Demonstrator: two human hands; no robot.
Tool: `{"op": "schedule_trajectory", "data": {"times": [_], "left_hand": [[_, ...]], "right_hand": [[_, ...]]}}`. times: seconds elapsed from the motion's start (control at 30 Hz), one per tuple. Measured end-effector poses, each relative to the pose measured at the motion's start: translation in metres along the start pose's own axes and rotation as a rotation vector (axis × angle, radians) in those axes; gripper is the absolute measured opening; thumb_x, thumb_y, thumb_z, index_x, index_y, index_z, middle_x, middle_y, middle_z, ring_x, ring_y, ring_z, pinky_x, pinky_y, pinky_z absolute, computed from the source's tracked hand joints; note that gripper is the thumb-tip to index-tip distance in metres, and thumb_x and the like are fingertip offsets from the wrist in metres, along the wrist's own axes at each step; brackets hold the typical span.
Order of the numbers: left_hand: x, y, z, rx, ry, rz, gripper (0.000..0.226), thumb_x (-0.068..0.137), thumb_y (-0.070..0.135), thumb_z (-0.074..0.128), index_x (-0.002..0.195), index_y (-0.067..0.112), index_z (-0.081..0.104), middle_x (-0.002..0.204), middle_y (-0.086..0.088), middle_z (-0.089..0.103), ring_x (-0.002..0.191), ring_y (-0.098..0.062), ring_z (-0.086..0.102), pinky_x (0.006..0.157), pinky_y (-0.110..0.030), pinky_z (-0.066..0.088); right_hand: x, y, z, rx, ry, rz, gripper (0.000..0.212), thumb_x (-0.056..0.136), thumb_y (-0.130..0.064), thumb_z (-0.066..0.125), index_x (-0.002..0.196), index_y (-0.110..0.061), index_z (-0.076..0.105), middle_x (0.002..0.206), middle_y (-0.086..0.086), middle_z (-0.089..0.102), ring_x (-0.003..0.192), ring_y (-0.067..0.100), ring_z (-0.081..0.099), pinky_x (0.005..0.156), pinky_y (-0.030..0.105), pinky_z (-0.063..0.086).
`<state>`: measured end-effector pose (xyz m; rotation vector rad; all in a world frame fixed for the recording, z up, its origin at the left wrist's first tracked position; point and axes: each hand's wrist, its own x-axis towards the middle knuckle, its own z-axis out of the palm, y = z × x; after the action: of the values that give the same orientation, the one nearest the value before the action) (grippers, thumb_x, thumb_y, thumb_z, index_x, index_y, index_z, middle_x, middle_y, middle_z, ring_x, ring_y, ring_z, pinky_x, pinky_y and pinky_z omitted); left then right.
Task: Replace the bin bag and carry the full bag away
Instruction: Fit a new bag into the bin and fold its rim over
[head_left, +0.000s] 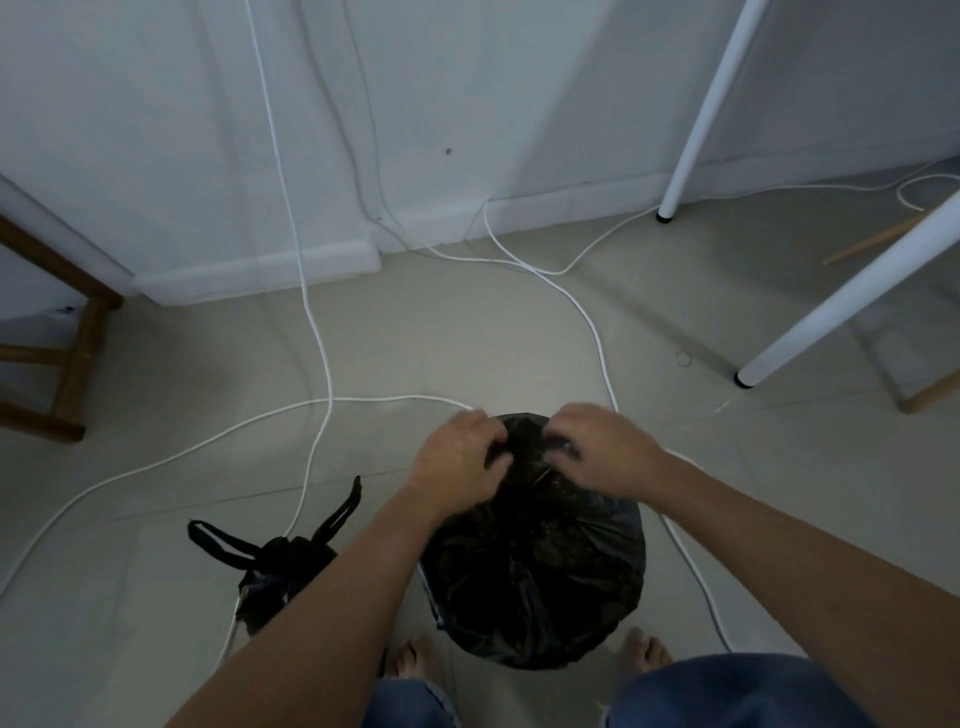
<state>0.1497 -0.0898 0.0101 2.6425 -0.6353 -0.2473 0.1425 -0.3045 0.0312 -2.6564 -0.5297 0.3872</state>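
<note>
Left hand (457, 460) and right hand (602, 452) both curled, pinching the bunched top of the glossy black plastic bin bag (535, 566), which stands on the floor between bare feet. Smaller tied black bag with loop handles (283, 558) sits just left.

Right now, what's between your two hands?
Crumpled black bin bag plastic, which the left hand and right hand both pinch; head view shows it.

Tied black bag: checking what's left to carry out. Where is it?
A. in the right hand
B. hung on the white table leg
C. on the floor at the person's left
C: the tied black bag lies on the floor; the left hand and right hand both grip the bin liner instead.
</note>
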Motion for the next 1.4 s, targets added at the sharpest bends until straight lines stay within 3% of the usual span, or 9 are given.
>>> {"op": "schedule_trajectory", "data": {"times": [0.1, 0.2, 0.37, 0.7, 0.83, 0.93, 1.07, 1.27, 1.4], "left_hand": [[-0.016, 0.010, 0.020, 0.178, -0.393, -0.006, 0.061, 0.081, 0.052, 0.059, 0.132, 0.019, 0.051, 0.132, -0.007, 0.051, 0.123, -0.027, 0.044, 0.103, -0.041, 0.040], [-0.030, 0.011, 0.040, 0.266, -0.587, -0.092, 0.091, 0.076, 0.065, 0.060, 0.150, 0.024, 0.027, 0.152, -0.009, 0.031, 0.138, -0.032, 0.029, 0.110, -0.048, 0.033], [-0.035, 0.005, 0.063, 0.314, -0.760, -0.160, 0.111, 0.070, 0.076, 0.058, 0.154, 0.029, 0.003, 0.164, -0.006, 0.002, 0.149, -0.033, -0.001, 0.119, -0.052, 0.015], [-0.038, -0.005, 0.085, 0.347, -0.912, -0.229, 0.116, 0.066, 0.084, 0.052, 0.154, 0.033, -0.002, 0.164, -0.006, 0.003, 0.150, -0.033, 0.000, 0.119, -0.053, 0.012], [-0.037, -0.003, 0.080, 0.310, -0.884, -0.195, 0.115, 0.065, 0.085, 0.051, 0.154, 0.030, 0.003, 0.162, -0.005, 0.011, 0.149, -0.032, 0.007, 0.118, -0.051, 0.015], [-0.034, 0.002, 0.066, 0.272, -0.752, -0.120, 0.102, 0.069, 0.081, 0.051, 0.150, 0.024, 0.027, 0.154, -0.005, 0.034, 0.141, -0.031, 0.028, 0.112, -0.048, 0.026], [-0.034, 0.004, 0.040, 0.243, -0.421, -0.032, 0.059, 0.080, 0.068, 0.046, 0.112, 0.021, 0.063, 0.113, -0.004, 0.063, 0.113, -0.026, 0.052, 0.092, -0.040, 0.042], [-0.056, -0.031, -0.024, 0.126, -0.048, -0.174, 0.051, 0.080, 0.062, 0.039, 0.088, 0.018, 0.065, 0.088, -0.005, 0.066, 0.090, -0.027, 0.060, 0.079, -0.035, 0.049], [-0.092, -0.064, -0.073, 0.132, -0.010, -0.382, 0.040, 0.086, 0.053, 0.051, 0.099, 0.018, 0.065, 0.096, -0.004, 0.067, 0.100, -0.026, 0.059, 0.086, -0.034, 0.046]], "right_hand": [[-0.009, -0.016, 0.033, -0.236, -0.287, -0.128, 0.049, 0.082, -0.048, 0.057, 0.120, -0.018, 0.059, 0.124, 0.006, 0.057, 0.117, 0.026, 0.050, 0.103, 0.038, 0.038], [-0.018, -0.013, 0.060, -0.342, -0.450, -0.103, 0.072, 0.082, -0.056, 0.055, 0.141, -0.017, 0.042, 0.151, 0.011, 0.033, 0.143, 0.028, 0.024, 0.121, 0.043, 0.010], [-0.020, -0.006, 0.081, -0.480, -0.625, -0.079, 0.094, 0.077, -0.073, 0.049, 0.150, -0.017, 0.026, 0.160, 0.013, 0.012, 0.149, 0.030, 0.000, 0.120, 0.048, -0.008], [-0.022, 0.012, 0.104, -0.652, -0.809, 0.033, 0.114, 0.062, -0.093, 0.036, 0.153, -0.028, 0.014, 0.162, 0.011, 0.000, 0.148, 0.031, -0.012, 0.115, 0.050, -0.020], [-0.020, 0.008, 0.097, -0.533, -0.763, 0.033, 0.109, 0.063, -0.088, 0.043, 0.150, -0.025, 0.028, 0.162, 0.011, 0.007, 0.149, 0.030, -0.008, 0.118, 0.050, -0.014], [-0.016, -0.002, 0.079, -0.372, -0.640, -0.003, 0.090, 0.068, -0.079, 0.051, 0.140, -0.025, 0.045, 0.151, 0.009, 0.035, 0.145, 0.030, 0.019, 0.120, 0.048, 0.006], [-0.008, -0.008, 0.048, -0.260, -0.348, -0.013, 0.051, 0.077, -0.065, 0.051, 0.101, -0.022, 0.066, 0.104, 0.005, 0.066, 0.103, 0.026, 0.059, 0.087, 0.035, 0.046], [-0.012, 0.001, -0.018, -0.197, -0.142, 0.155, 0.037, 0.085, -0.055, 0.051, 0.094, -0.021, 0.065, 0.098, 0.002, 0.066, 0.097, 0.023, 0.060, 0.079, 0.035, 0.050], [-0.019, -0.011, -0.056, -0.209, -0.167, 0.232, 0.044, 0.086, -0.053, 0.054, 0.114, -0.020, 0.063, 0.118, 0.004, 0.064, 0.111, 0.024, 0.057, 0.089, 0.035, 0.048]]}}
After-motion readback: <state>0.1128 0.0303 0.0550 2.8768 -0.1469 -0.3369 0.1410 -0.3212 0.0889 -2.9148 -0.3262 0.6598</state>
